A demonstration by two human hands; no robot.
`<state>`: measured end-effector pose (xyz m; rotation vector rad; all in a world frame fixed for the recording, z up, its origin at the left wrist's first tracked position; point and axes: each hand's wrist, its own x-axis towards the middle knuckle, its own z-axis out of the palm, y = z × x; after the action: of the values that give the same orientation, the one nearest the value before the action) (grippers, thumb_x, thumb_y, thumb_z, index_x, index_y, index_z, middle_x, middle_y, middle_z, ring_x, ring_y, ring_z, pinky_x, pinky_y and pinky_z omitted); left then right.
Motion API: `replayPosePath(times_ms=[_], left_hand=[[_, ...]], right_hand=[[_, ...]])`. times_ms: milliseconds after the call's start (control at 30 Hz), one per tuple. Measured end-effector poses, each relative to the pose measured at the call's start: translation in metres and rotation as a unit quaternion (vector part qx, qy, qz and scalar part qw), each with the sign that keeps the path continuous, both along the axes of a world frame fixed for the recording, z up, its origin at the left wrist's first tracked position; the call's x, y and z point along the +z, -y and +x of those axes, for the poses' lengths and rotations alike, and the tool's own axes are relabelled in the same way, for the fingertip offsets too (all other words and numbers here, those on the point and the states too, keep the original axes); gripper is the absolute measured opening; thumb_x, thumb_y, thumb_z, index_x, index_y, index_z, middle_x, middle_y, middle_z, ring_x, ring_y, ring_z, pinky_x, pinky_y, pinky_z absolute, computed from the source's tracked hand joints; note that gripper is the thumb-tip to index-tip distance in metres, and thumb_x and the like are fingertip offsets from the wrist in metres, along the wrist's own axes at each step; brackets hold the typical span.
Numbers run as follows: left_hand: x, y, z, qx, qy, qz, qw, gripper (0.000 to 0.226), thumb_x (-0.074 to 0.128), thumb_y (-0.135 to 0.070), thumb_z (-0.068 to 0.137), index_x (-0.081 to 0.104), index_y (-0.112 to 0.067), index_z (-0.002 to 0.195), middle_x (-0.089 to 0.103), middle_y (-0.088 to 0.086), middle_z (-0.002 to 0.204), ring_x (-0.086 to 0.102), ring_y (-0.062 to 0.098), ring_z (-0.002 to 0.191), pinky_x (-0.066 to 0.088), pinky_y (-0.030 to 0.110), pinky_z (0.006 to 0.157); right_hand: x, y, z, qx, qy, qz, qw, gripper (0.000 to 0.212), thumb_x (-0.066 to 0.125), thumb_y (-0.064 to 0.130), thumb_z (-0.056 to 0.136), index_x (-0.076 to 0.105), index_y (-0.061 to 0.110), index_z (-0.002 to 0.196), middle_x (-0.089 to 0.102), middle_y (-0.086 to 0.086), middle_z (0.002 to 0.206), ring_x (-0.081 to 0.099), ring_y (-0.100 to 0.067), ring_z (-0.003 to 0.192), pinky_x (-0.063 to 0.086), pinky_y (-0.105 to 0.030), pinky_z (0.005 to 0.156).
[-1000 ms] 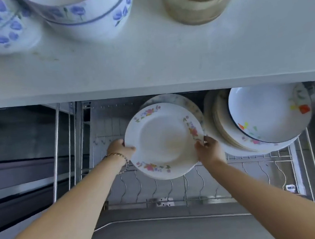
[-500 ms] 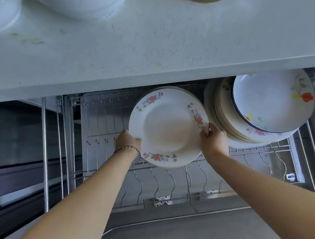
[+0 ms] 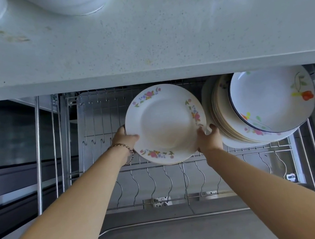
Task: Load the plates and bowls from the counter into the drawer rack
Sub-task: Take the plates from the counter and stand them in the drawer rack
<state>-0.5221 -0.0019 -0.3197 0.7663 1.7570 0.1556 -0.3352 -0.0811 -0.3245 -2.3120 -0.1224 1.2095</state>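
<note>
Plate (image 3: 165, 124) has slid right since a second ago, now mid-frame over the drawer rack (image 3: 159, 180) beside the stack (image 3: 223, 115) at right, left hand (image 3: 124, 141) and right hand (image 3: 209, 140) fingers (image 3: 134, 136) gripping its rim, so we judge placement near; bowls (image 3: 72, 3) remain on counter (image 3: 163, 40).

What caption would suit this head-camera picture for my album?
Left hand and right hand hold a floral plate above the wire drawer rack, beside a stack of plates.
</note>
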Motion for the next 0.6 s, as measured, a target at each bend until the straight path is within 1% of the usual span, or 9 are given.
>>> replayPosePath(times_ms=[100, 167, 267, 333, 400, 433, 500, 567, 600], left_hand=[[-0.002, 0.001, 0.002, 0.02, -0.005, 0.023, 1.0, 0.045, 0.05, 0.005, 0.085, 0.05, -0.01, 0.127, 0.059, 0.016, 0.124, 0.059, 0.035, 0.111, 0.052, 0.049, 0.091], [-0.003, -0.001, 0.001, 0.019, -0.006, 0.039, 0.999, 0.045, 0.051, 0.005, 0.084, 0.052, -0.012, 0.126, 0.06, 0.016, 0.123, 0.06, 0.034, 0.109, 0.052, 0.05, 0.09], [-0.001, -0.009, 0.001, 0.004, 0.004, 0.065, 0.998, 0.042, 0.049, 0.006, 0.084, 0.054, -0.011, 0.123, 0.061, 0.016, 0.119, 0.058, 0.028, 0.094, 0.054, 0.036, 0.071], [-0.001, -0.014, 0.004, -0.018, 0.003, 0.073, 0.997, 0.039, 0.048, 0.005, 0.085, 0.053, -0.009, 0.121, 0.061, 0.015, 0.114, 0.055, 0.024, 0.09, 0.045, 0.024, 0.056], [0.0, -0.015, 0.007, -0.029, -0.007, 0.07, 0.997, 0.04, 0.046, 0.003, 0.086, 0.051, -0.01, 0.124, 0.059, 0.011, 0.107, 0.054, 0.023, 0.09, 0.04, 0.021, 0.052], [0.001, -0.013, 0.008, -0.032, -0.013, 0.065, 0.997, 0.042, 0.046, 0.002, 0.086, 0.05, -0.01, 0.126, 0.058, 0.009, 0.107, 0.054, 0.024, 0.091, 0.044, 0.023, 0.055], [0.003, -0.013, 0.007, -0.028, -0.013, 0.049, 0.998, 0.047, 0.048, 0.001, 0.085, 0.047, -0.013, 0.13, 0.059, 0.011, 0.116, 0.058, 0.028, 0.099, 0.054, 0.035, 0.073], [0.005, -0.013, 0.006, -0.02, -0.005, 0.028, 0.999, 0.05, 0.05, 0.0, 0.085, 0.043, -0.014, 0.133, 0.058, 0.013, 0.123, 0.058, 0.033, 0.109, 0.052, 0.046, 0.091], [0.006, -0.014, 0.007, -0.015, 0.0, 0.02, 1.0, 0.051, 0.051, -0.001, 0.085, 0.042, -0.013, 0.134, 0.057, 0.013, 0.121, 0.058, 0.034, 0.109, 0.05, 0.049, 0.093]], right_hand=[[0.0, 0.005, 0.003, -0.022, -0.046, 0.04, 0.998, 0.036, 0.045, 0.028, 0.095, 0.052, 0.015, 0.129, 0.059, 0.0, 0.082, 0.056, -0.024, 0.08, 0.049, -0.053, 0.094], [-0.001, 0.01, 0.002, -0.043, -0.077, 0.062, 0.994, 0.034, 0.045, 0.025, 0.097, 0.054, 0.017, 0.128, 0.055, 0.004, 0.071, 0.053, -0.022, 0.07, 0.049, -0.057, 0.092], [-0.005, 0.016, -0.005, -0.07, -0.098, 0.073, 0.99, 0.033, 0.046, 0.024, 0.096, 0.054, 0.022, 0.128, 0.055, 0.004, 0.066, 0.051, -0.021, 0.073, 0.048, -0.058, 0.092], [-0.009, 0.019, -0.009, -0.084, -0.093, 0.075, 0.989, 0.031, 0.047, 0.024, 0.095, 0.056, 0.022, 0.125, 0.055, 0.005, 0.066, 0.051, -0.017, 0.066, 0.049, -0.057, 0.092], [-0.011, 0.02, -0.009, -0.087, -0.094, 0.075, 0.989, 0.031, 0.047, 0.024, 0.095, 0.057, 0.02, 0.124, 0.055, 0.005, 0.067, 0.05, -0.014, 0.063, 0.05, -0.055, 0.092], [-0.011, 0.02, -0.008, -0.088, -0.099, 0.073, 0.988, 0.031, 0.046, 0.025, 0.095, 0.056, 0.02, 0.125, 0.055, 0.005, 0.068, 0.051, -0.013, 0.063, 0.05, -0.054, 0.093], [-0.01, 0.019, -0.005, -0.084, -0.114, 0.066, 0.988, 0.034, 0.046, 0.025, 0.096, 0.053, 0.02, 0.128, 0.056, 0.006, 0.072, 0.053, -0.012, 0.063, 0.052, -0.051, 0.092], [-0.007, 0.017, -0.003, -0.086, -0.125, 0.068, 0.986, 0.034, 0.044, 0.024, 0.097, 0.05, 0.017, 0.13, 0.055, 0.007, 0.075, 0.053, -0.011, 0.064, 0.053, -0.046, 0.091], [-0.006, 0.017, -0.002, -0.086, -0.13, 0.071, 0.985, 0.033, 0.044, 0.022, 0.097, 0.05, 0.015, 0.129, 0.054, 0.007, 0.076, 0.053, -0.011, 0.065, 0.053, -0.044, 0.09]])
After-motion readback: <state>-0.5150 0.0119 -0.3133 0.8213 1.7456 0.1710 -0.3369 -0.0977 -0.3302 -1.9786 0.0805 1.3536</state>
